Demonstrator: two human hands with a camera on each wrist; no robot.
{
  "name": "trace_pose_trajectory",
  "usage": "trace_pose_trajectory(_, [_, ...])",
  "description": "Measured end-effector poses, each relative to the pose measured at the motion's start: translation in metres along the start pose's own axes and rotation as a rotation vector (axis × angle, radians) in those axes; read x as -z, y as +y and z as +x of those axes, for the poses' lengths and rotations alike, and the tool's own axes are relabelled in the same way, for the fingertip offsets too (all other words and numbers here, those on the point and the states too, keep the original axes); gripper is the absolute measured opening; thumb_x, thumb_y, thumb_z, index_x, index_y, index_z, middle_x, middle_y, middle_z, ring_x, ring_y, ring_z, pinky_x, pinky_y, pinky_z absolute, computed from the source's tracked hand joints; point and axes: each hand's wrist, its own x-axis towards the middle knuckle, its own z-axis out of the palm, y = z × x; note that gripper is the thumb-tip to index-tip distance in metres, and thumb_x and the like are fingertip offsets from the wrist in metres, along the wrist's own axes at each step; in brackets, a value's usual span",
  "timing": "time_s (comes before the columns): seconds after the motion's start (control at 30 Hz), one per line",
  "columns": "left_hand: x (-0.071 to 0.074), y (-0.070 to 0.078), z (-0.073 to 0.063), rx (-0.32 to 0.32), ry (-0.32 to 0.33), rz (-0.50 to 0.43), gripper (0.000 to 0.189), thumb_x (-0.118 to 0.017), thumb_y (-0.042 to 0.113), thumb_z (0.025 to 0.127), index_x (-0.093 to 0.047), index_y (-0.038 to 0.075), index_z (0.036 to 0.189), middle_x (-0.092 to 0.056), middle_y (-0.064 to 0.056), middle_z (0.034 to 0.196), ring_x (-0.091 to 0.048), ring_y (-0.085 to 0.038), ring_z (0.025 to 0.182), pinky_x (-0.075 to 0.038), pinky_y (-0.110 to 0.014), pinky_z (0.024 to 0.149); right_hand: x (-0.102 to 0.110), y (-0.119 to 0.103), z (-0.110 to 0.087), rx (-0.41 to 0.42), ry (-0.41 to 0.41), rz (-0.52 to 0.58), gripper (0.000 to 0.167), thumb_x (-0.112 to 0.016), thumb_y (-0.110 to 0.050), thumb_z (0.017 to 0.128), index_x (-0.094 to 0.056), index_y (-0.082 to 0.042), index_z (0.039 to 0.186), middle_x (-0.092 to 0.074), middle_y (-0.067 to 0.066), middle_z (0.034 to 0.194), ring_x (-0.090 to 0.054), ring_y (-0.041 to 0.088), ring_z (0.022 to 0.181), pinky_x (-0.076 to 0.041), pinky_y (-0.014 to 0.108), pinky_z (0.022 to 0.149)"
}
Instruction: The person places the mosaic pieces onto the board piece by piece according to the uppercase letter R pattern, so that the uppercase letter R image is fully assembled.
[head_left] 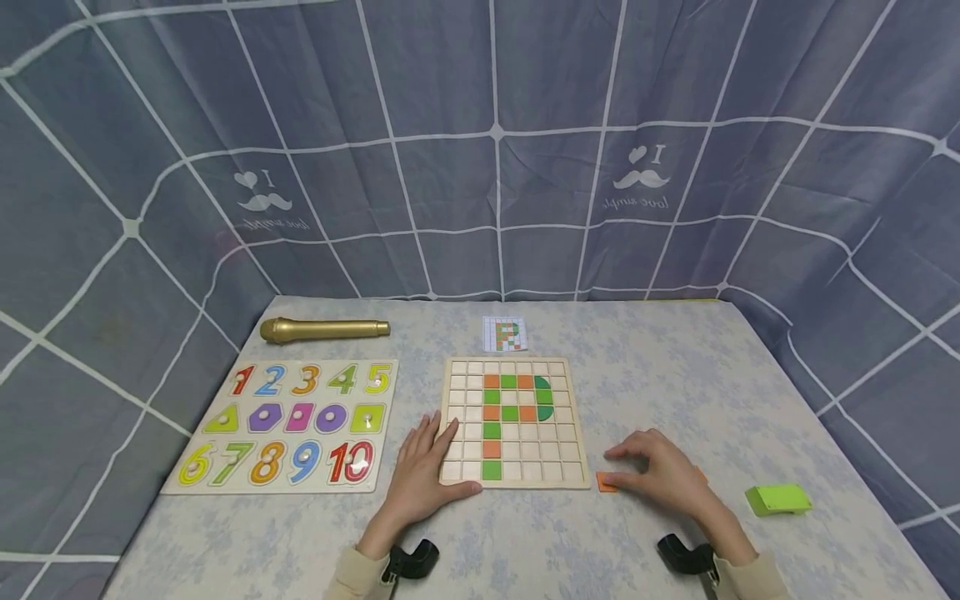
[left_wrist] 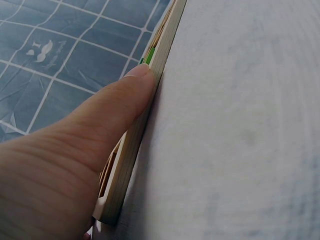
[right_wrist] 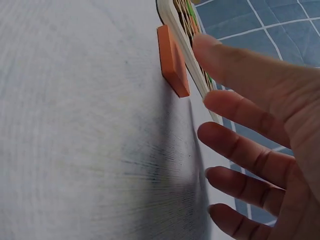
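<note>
A wooden grid board [head_left: 536, 472] lies mid-table, with orange and green tiles [head_left: 491, 397] forming a letter P in its cells; two dark green rounded pieces sit at the right curve. My left hand [head_left: 424, 475] rests at the board's lower left corner, fingers extended along the left side and thumb on the front edge. Beside the lower right corner is a loose orange tile [head_left: 606, 484] on the table. My right hand [head_left: 663, 477] hovers by that tile, thumb and fingers apart; in the right wrist view nothing is between them. Another orange piece [head_left: 701, 474] shows partly behind this hand.
A printed pattern card [head_left: 505, 333] lies behind the grid board. On the left are a number and shape puzzle board [head_left: 281, 487] and a gold microphone [head_left: 324, 330]. A lime green block [head_left: 778, 500] stands at the far right. Grey-blue curtains [head_left: 495, 183] surround the table.
</note>
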Motion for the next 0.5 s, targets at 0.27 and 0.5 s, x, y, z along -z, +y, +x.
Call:
trace_pose_trajectory(0.27, [-0.0006,0.0011,-0.0017,0.009,-0.009,-0.002,0.097,-0.074,0.057,0.071,-0.039,0.006,0.145,-0.023,-0.023,0.151,-0.012,-0.039,0.140,-0.012,-0.055,0.110,-0.0003,0.0022,-0.0023,0.043,-0.051,-0.007,0.041,-0.078,-0.053,0.068,-0.074,-0.024,0.095,-0.058,-0.015,0.090,-0.049,0.012,0.084,-0.045,0.033,0.070])
trace_pose_trajectory(0.5, [0.0003,0.0003,-0.0010,0.011,-0.002,-0.002,0.097,-0.074,0.058,0.071,-0.039,0.007,0.145,-0.023,-0.023,0.151,-0.011,-0.038,0.140,-0.011,-0.055,0.110,-0.0011,0.0018,-0.0007,0.078,-0.075,-0.046,0.038,-0.080,-0.053,0.066,-0.074,-0.027,0.093,-0.054,-0.016,0.093,-0.050,0.014,0.088,-0.047,0.039,0.075])
